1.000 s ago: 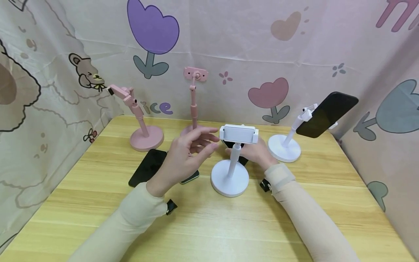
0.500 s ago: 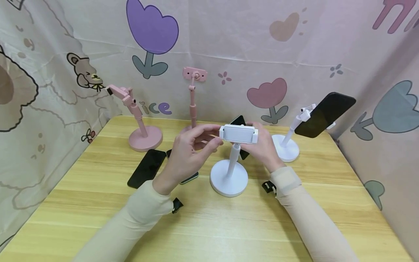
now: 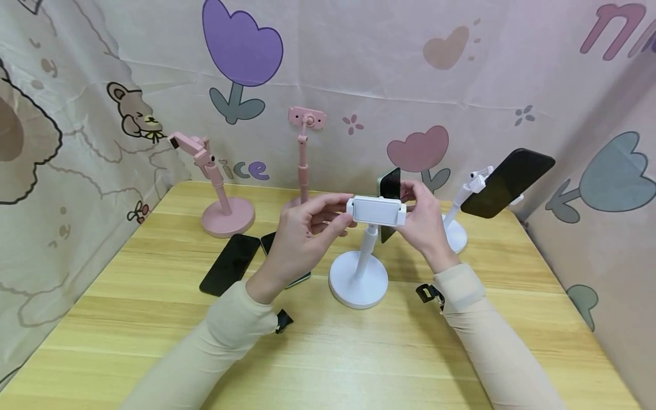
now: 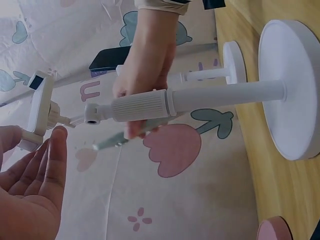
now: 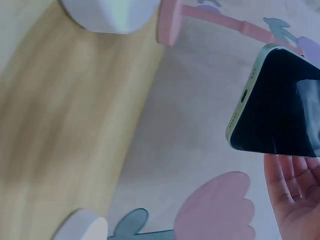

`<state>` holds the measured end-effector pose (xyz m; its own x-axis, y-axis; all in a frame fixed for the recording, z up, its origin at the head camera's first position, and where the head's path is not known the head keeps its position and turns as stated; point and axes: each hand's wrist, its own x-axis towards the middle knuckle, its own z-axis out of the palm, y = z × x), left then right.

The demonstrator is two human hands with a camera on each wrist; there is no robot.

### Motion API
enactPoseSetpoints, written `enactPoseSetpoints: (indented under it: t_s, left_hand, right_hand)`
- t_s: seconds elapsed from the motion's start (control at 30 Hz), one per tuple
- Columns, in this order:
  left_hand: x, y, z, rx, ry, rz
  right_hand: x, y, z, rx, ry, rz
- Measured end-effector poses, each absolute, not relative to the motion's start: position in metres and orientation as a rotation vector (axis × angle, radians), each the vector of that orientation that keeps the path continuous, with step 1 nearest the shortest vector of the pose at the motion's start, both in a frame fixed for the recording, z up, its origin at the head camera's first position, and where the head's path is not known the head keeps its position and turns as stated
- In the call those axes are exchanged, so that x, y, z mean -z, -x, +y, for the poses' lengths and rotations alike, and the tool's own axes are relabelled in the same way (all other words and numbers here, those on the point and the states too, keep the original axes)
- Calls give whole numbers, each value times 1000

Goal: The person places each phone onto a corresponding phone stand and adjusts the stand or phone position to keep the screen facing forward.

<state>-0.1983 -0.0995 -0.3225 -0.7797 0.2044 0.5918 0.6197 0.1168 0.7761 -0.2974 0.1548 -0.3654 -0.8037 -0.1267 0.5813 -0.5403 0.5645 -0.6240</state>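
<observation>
A white phone stand [image 3: 366,250] stands upright on the table, its clamp [image 3: 376,210] facing the head camera. My left hand [image 3: 302,239] pinches the left end of that clamp between thumb and fingers; the left wrist view shows the thumb on one side of the clamp's end [image 4: 31,140]. Behind the stand my right hand [image 3: 425,219] holds a smartphone [image 3: 390,183] on edge, partly hidden by the clamp. In the right wrist view the smartphone's dark screen [image 5: 280,105] and pale green edge show, with fingers [image 5: 280,180] along its lower side.
Two pink phone stands [image 3: 228,217] [image 3: 303,154] stand at the back left. Another white stand [image 3: 453,233] at the right bears a black phone [image 3: 507,183]. A black phone [image 3: 230,265] lies at the left, beside another phone [image 3: 299,279] partly under my left hand.
My right hand has lifted the smartphone from the table behind the stand and turned it upright, moving slightly right. My left hand has shifted right onto the clamp's end.
</observation>
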Motion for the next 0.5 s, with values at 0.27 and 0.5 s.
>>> enactPoseSetpoints:
  t_s: [0.27, 0.5]
  left_hand:
    - [322, 198, -99, 1723, 792, -2074]
    - [321, 196, -99, 1745, 775, -2072]
  right_hand:
    - [348, 290, 160, -1289, -501, -2218]
    - [330, 280, 163, -1313, -436, -2153]
